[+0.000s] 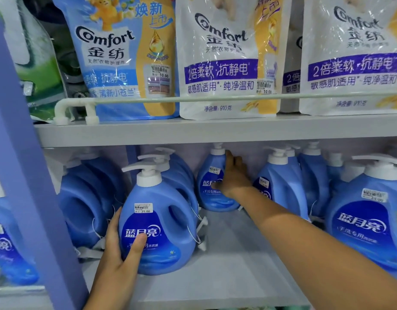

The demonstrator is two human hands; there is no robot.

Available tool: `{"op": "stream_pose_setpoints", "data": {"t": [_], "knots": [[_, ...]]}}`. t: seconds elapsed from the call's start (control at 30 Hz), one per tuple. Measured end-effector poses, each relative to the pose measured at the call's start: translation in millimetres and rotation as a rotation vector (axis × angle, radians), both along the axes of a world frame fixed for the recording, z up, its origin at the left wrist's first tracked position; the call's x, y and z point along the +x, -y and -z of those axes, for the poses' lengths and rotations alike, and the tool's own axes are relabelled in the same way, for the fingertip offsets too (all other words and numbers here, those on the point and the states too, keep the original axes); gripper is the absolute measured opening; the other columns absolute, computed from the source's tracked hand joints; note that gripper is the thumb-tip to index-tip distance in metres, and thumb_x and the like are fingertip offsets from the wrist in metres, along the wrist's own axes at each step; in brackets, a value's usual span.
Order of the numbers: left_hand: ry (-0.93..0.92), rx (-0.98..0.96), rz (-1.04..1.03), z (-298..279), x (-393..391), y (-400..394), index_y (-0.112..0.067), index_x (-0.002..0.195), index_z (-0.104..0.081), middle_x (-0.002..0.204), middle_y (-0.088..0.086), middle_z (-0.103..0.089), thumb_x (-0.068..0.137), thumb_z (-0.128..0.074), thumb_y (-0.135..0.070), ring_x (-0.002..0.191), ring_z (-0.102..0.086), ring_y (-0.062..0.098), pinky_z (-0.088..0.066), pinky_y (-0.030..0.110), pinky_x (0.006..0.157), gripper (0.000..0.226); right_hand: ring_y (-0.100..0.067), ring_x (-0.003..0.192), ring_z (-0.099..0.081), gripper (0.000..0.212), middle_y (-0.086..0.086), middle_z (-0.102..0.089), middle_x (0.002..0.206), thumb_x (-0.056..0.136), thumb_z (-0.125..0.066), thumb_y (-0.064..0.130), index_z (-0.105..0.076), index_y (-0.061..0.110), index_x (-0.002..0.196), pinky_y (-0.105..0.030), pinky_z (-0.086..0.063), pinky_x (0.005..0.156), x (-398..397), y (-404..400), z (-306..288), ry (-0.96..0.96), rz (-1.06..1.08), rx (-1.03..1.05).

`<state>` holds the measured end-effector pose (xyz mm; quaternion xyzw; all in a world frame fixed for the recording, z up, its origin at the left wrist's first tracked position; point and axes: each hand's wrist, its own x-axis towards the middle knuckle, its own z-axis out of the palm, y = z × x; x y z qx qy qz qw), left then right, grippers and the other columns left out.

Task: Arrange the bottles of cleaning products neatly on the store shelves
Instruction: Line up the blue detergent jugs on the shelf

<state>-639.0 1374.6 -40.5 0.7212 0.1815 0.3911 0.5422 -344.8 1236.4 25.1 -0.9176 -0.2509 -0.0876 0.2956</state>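
Observation:
A blue pump bottle of detergent (159,222) stands at the front left of the lower shelf (226,265). My left hand (121,249) grips its left side, thumb across the label. Farther back, a smaller blue pump bottle (210,182) stands near the rear wall. My right hand (234,177) reaches deep into the shelf and holds that bottle by its right side, fingers curled round it. More blue bottles stand behind the front one (182,175) and in a row on the right (280,186).
A large blue bottle (369,218) sits at the front right. Blue jugs (88,202) fill the left end beside a blue upright post (25,175). Softener pouches (226,57) stand on the upper shelf behind a white rail (215,98).

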Motion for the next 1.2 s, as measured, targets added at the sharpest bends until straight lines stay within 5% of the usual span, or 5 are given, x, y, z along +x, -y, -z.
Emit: {"op": "stream_pose_setpoints", "data": {"t": [0.33, 0.5, 0.7, 1.0, 1.2], "knots": [[0.014, 0.034, 0.024, -1, -1, 2, -0.048, 0.147, -0.032, 0.109, -0.052, -0.053, 0.086, -0.059, -0.042, 0.101, -0.055, -0.025, -0.045, 0.017, 0.082, 0.066, -0.035, 0.14, -0.035, 0.11, -0.011, -0.029, 0.154, 0.083, -0.08, 0.041, -0.003, 0.023, 0.16, -0.045, -0.041, 0.11, -5, 7, -7, 0.004, -0.044, -0.014], [0.02, 0.013, 0.032, -2, -3, 5, -0.05, 0.142, -0.031, 0.111, -0.046, -0.055, 0.098, -0.059, -0.025, 0.096, -0.054, -0.027, -0.048, 0.004, 0.07, 0.057, -0.034, 0.133, -0.052, 0.071, -0.018, -0.048, 0.147, 0.092, -0.071, 0.032, -0.038, 0.004, 0.148, -0.04, -0.044, 0.108, 6, 4, -52, -0.091, -0.048, 0.534], [0.026, 0.01, 0.04, -2, -3, 4, -0.043, 0.15, -0.033, 0.121, -0.037, -0.055, 0.095, -0.06, -0.031, 0.1, -0.055, -0.025, -0.048, 0.01, 0.076, 0.062, -0.026, 0.113, -0.063, 0.029, -0.008, -0.069, 0.12, 0.093, -0.066, 0.039, -0.066, 0.019, 0.114, -0.029, -0.044, 0.091, 9, 0, -82, -0.011, -0.151, 0.417], [-0.009, 0.056, 0.007, 1, -2, 2, -0.053, 0.14, -0.032, 0.108, -0.052, -0.054, 0.096, -0.058, -0.031, 0.101, -0.055, -0.025, -0.045, 0.008, 0.076, 0.055, -0.032, 0.123, -0.058, 0.047, -0.012, -0.065, 0.131, 0.093, -0.061, 0.041, -0.061, 0.014, 0.131, -0.032, -0.045, 0.099, 16, -18, -85, 0.147, 0.016, 0.228], [0.002, 0.033, 0.026, 3, -4, 0, -0.051, 0.145, -0.034, 0.121, -0.04, -0.057, 0.091, -0.058, -0.045, 0.107, -0.058, -0.017, -0.048, 0.018, 0.082, 0.06, -0.036, 0.11, -0.063, 0.045, -0.021, -0.069, 0.111, 0.099, -0.055, 0.042, -0.068, -0.001, 0.108, -0.027, -0.038, 0.079, 11, -11, -72, 0.066, -0.031, 0.273]]}}
